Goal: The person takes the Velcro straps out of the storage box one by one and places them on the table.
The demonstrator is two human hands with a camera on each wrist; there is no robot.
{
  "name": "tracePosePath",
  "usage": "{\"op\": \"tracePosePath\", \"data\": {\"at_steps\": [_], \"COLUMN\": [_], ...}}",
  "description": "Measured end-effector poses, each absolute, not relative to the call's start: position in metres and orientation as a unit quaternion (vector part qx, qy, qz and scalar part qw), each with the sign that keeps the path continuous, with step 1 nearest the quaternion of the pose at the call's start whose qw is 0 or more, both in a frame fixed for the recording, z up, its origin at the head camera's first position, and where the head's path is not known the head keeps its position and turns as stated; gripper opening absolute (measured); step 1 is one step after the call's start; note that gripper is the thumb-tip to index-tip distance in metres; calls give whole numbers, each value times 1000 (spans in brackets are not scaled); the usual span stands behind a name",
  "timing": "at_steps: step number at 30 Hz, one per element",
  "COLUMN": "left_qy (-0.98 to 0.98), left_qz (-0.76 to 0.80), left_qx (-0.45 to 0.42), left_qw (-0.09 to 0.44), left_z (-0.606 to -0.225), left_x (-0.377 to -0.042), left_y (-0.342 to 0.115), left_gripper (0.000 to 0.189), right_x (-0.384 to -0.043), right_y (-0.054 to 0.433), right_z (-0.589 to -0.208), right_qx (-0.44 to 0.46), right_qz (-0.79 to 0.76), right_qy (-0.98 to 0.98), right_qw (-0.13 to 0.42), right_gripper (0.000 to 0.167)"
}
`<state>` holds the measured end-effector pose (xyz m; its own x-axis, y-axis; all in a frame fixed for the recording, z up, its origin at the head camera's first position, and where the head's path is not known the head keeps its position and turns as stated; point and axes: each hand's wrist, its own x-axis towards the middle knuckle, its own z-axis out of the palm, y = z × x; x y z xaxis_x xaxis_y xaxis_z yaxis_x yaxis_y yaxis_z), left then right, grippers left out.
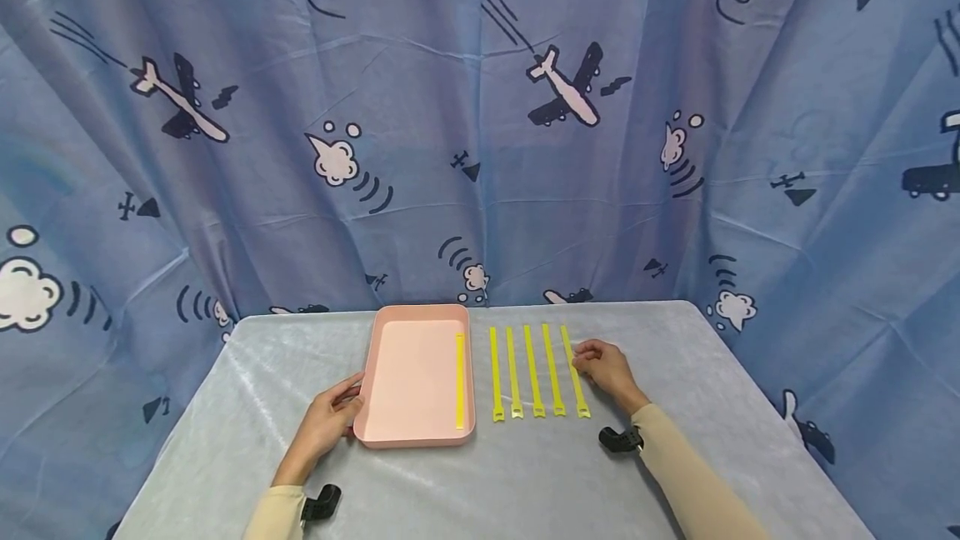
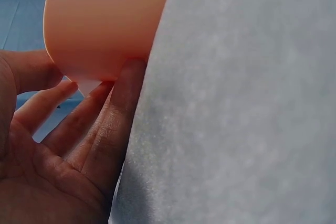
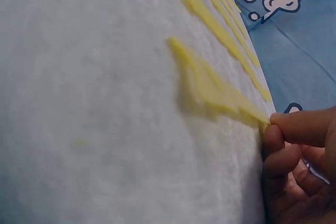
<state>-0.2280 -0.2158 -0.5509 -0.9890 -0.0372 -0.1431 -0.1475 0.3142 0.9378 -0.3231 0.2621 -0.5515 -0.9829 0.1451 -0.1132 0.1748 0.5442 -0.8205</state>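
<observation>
A pink tray [image 1: 408, 377] lies on the table, with one yellow cable tie [image 1: 460, 382] along its right side. My left hand [image 1: 326, 419] holds the tray's left edge; in the left wrist view the thumb meets the rim and the fingers [image 2: 123, 90] rest against the outer wall. To the right of the tray lie several yellow cable ties in a row, slotted heads toward me. My right hand [image 1: 607, 369] pinches the rightmost cable tie [image 1: 574, 372] by its far part, between thumb and forefinger. The right wrist view shows this cable tie [image 3: 215, 90] bending up toward the fingertips.
A light grey cloth [image 1: 540, 482] covers the table. Behind the table's far edge hangs a blue curtain [image 1: 420, 215] printed with planes and clouds. Each wrist wears a black band, the left one [image 1: 322, 503] and the right one [image 1: 621, 440].
</observation>
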Motion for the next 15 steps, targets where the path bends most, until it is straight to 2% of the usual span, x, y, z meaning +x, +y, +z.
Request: {"op": "tracePosePath", "data": {"at_steps": [8, 15], "left_qy": [810, 806], "left_qz": [582, 589], "left_qx": [-54, -46], "left_qw": [44, 38], "left_z": [-552, -551], "left_x": [-226, -227], "left_y": [-220, -219], "left_gripper": [48, 48], "right_x": [-321, -316], "right_y": [254, 246], "right_z": [-545, -539], "right_qx": [128, 104], "right_qz": [-488, -557], "right_qy": [863, 820], "right_qw": [39, 76], "right_gripper": [25, 29]}}
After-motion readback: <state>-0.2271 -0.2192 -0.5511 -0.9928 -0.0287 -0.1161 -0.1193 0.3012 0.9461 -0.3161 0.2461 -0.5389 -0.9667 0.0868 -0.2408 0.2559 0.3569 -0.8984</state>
